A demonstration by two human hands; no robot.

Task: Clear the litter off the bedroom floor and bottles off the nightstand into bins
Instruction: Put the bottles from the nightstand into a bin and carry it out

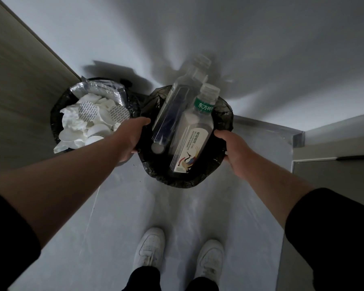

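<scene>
Bottle bin [225, 114] rim gripped: L hand [132, 139], R hand [231, 150]; litter bin [57, 114] just beside.

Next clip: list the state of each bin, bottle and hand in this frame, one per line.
Left bin: heaped with white litter.
Right bin: bag-lined, holding two bottles.
Labelled bottle: leaning, neck out.
Dark bottle: leaning, neck out.
Left hand: gripping right bin's rim.
Right hand: gripping its other side.

The left hand [132, 139] and right hand [232, 148] grip opposite sides of a black-lined bin [183, 179] holding 2 plastic bottles [189, 141]; just beside it on the left, a second bin [57, 114] brims with white litter [88, 124]; 2 white shoes [149, 246] stand on the grey floor [118, 217] below.
</scene>
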